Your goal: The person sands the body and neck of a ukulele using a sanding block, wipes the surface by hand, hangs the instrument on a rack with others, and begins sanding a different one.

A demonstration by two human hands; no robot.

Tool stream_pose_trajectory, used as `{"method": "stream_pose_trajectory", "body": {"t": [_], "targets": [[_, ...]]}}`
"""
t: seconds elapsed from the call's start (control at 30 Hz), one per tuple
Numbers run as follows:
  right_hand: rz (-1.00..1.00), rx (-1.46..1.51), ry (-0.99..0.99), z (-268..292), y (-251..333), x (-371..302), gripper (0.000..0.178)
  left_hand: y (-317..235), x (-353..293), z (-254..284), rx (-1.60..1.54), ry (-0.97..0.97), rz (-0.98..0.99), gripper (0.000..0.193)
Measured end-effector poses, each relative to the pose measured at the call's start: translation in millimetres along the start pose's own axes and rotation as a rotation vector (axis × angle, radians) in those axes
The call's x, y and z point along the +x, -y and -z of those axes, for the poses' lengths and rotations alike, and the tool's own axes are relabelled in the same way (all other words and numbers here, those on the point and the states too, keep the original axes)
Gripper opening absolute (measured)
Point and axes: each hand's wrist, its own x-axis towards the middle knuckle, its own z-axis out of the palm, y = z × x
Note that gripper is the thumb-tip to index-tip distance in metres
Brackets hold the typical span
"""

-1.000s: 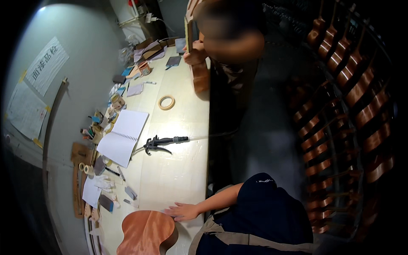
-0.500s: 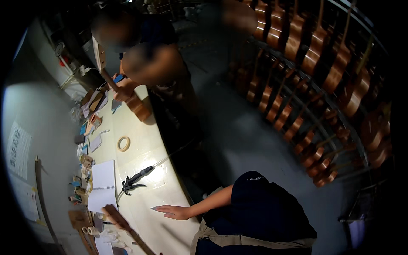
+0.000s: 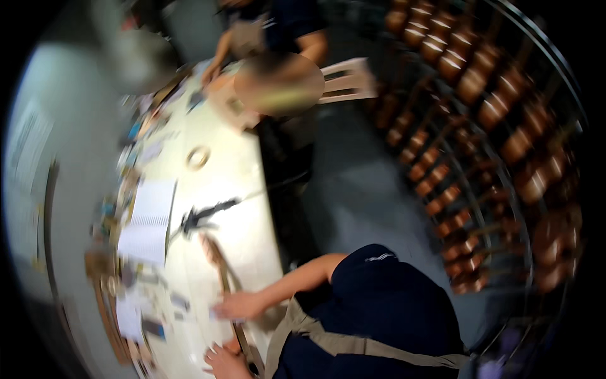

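A slim dark wooden instrument neck slants across the near part of the pale table, its broader head end pointing away from me. My right hand lies across this neck, fingers closed on a small grey flat piece that shows at the fingertips. Lower down, my left hand is beside the same neck with its fingers apart. Motion blur hides how firmly it touches the wood. A black air blow gun lies on the table just beyond the head end.
An open spiral notebook and a tape roll lie on the table. Small items crowd its wall side. A co-worker stands at the far end near a pale slotted wooden piece. Racks of hanging instruments fill the right.
The neck has shifted right and farther onto the table, under my right hand. My left hand has come into view. The view has swung, and the co-worker's wooden piece now points right.
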Motion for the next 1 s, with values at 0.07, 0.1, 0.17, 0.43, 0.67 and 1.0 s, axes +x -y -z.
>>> {"method": "stream_pose_trajectory", "body": {"t": [0.07,0.1,0.17,0.43,0.67,1.0], "targets": [[-0.010,0.022,0.004,34,7,-14,0.059,24,-11,-8,-0.297,-0.129,-0.046,0.093],[-0.004,0.044,-0.146,22,3,-8,0.058,29,-17,-13,-0.422,-0.201,-0.023,0.095],[-0.041,-0.018,-0.097,14,-3,-14,0.060,32,-38,-20,-0.411,-0.462,0.082,0.098],[0.147,-0.013,0.141,13,83,25,0.072,52,-60,-31,-0.496,-0.550,0.189,0.076],[0.182,-0.110,0.279,39,89,17,0.075,51,-54,-27,-0.536,-0.477,0.250,0.073],[0.059,0.007,0.315,19,79,17,0.069,32,-64,-29,-0.498,-0.567,0.287,0.064]]}}
